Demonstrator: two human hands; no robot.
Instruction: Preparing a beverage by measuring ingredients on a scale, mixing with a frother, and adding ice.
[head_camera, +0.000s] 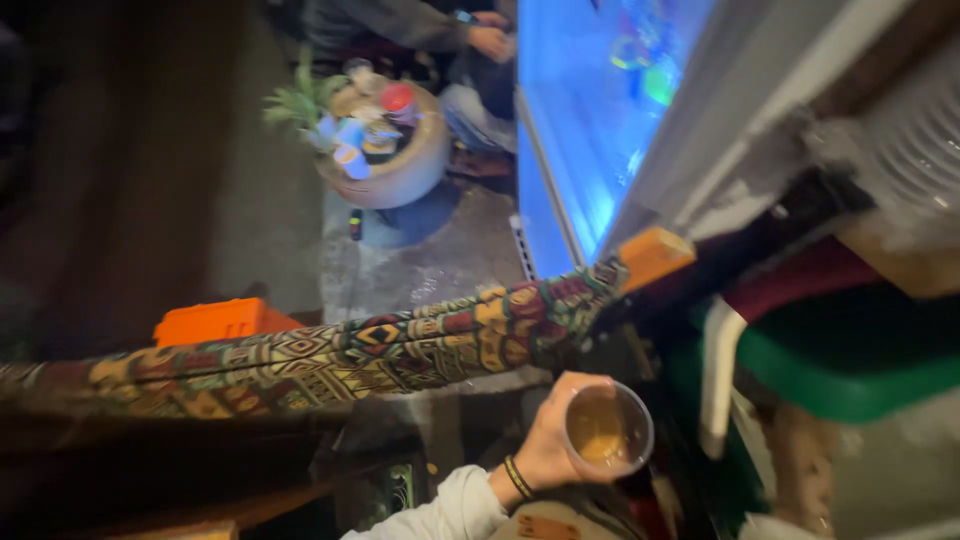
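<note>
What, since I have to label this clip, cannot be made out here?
All in the head view:
- Patterned sleeve: its hand is hidden behind an orange block.
- Right hand: motion blur hides its grip.
- Cup in the left hand: the amber contents are too blurred to identify.
- Seated person: cut off by the top edge.

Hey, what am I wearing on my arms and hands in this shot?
Your left hand shows a pale whitish sleeve and a dark band with a yellow stripe at the wrist. The right hand is blurred, with a pale cuff edge.
</note>
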